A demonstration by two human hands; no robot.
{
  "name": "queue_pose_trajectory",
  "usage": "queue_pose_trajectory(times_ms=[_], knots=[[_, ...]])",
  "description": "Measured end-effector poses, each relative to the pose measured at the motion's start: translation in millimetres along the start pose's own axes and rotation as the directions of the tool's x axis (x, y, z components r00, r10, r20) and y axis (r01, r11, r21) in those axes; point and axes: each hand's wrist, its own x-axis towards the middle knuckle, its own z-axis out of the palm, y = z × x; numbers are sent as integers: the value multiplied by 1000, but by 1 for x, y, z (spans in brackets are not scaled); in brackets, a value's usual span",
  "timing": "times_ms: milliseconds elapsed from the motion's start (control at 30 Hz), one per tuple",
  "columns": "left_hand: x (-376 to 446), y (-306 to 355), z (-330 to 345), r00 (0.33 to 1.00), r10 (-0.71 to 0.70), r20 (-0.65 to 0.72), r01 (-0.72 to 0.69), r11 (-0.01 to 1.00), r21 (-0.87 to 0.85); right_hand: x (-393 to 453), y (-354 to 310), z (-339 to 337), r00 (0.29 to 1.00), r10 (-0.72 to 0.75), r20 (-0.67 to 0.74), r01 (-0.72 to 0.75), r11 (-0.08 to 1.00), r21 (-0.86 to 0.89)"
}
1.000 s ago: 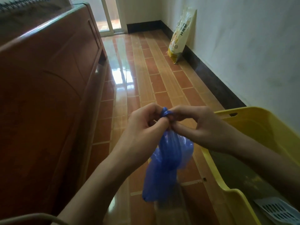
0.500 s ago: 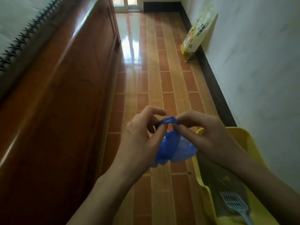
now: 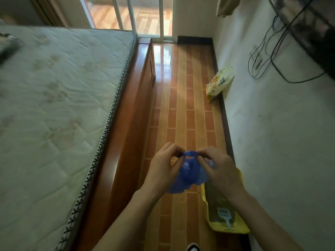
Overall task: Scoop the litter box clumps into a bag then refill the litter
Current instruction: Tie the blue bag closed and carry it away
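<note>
A narrow strip of tiled floor (image 3: 183, 109) is running between a bed (image 3: 59, 98) on the left and a white wall (image 3: 282, 134) on the right, with glass doors at the far end. Near the middle, the left hand (image 3: 163, 171) and right hand (image 3: 220, 171) are both pinching the gathered neck of a blue bag (image 3: 189, 175), pulling a small loop between them as if tying it shut; the bag is hanging in the air, over the floor and the far end of the box. The knot is looking loose, so the thin plastic may be slipping from the fingertips or tearing, and clumps could be spilling onto the tiles. The bag is bulging, though its contents are not showing. Lower right, the yellow litter box (image 3: 205, 194) is sitting against the wall, holding a thin grey layer of litter and a white scoop (image 3: 225, 215). A yellow litter sack (image 3: 218, 84) is leaning on the wall farther off, well apart from the box; whether it is open I cannot tell.
</note>
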Motion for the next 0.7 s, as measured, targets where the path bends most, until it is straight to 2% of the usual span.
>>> queue_pose_trajectory(times_ms=[100,200,333,400,567,700], knots=[[-2,43,-33,998,35,-51,-37,999,-22,-6,-39,-28,997,-58,-58,51,991,-120],[-9,74,-53,995,25,-93,-31,997,-64,-11,-68,-50,994,-38,-107,26,993,-113],[-27,104,-62,992,-43,-119,26,990,-137,-16,-92,-67,996,-49,-81,41,994,-102],[-37,119,-64,977,-116,-179,79,976,-201,-20,-103,-71,994,-86,-68,77,990,-120],[-33,142,-59,919,-260,-297,155,930,-334,-16,-117,-78,992,-94,-80,94,996,-14],[-14,147,-62,925,-251,-286,146,928,-344,5,-112,-94,994,-97,-53,99,994,44]])
